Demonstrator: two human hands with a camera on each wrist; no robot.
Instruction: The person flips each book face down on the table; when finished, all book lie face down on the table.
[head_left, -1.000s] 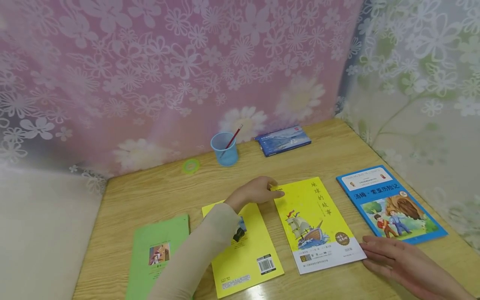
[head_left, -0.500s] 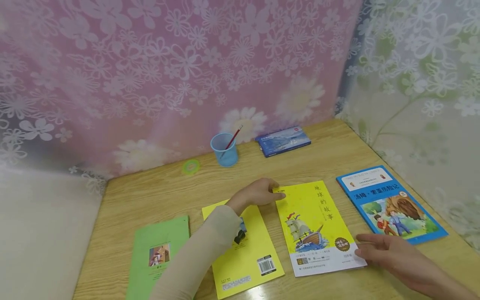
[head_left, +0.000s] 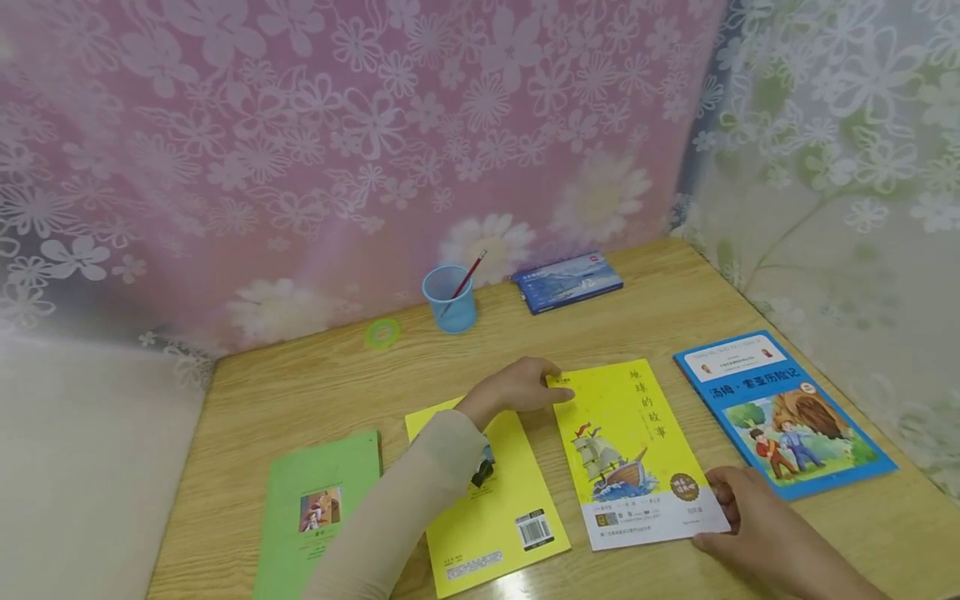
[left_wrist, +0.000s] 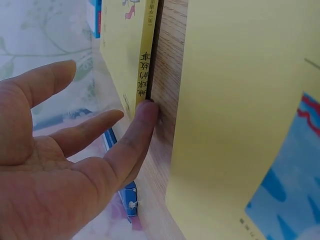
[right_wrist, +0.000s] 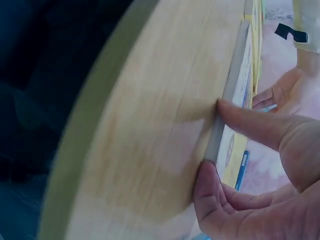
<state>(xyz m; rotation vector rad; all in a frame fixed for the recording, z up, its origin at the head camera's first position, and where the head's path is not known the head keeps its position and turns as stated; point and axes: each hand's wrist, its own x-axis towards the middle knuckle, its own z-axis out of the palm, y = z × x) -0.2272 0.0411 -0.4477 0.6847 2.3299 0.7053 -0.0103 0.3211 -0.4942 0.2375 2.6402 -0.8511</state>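
Note:
A yellow book with a sailing ship on its cover (head_left: 622, 433) lies face up on the wooden table. At its far left corner is my left hand (head_left: 517, 387); in the left wrist view this hand (left_wrist: 85, 160) has fairly straight fingers, one fingertip touching the end of the spine, the thumb raised off it. My right hand (head_left: 757, 517) holds the near right corner. In the right wrist view, the thumb of this hand (right_wrist: 280, 185) presses the near edge while its fingers curl at the corner. Part of that corner is hidden.
Left of the ship book lie another yellow book (head_left: 517, 483), partly under my left forearm, and a green book (head_left: 292, 467). A blue book (head_left: 795, 417) is at the right. Behind stand a blue cup with a pencil (head_left: 450, 304), a blue box (head_left: 570, 283) and a green ring (head_left: 382, 333).
The ship book has shifted slightly nearer and turned a little. My right hand has moved from the book's right edge round its near corner. My left hand has barely moved.

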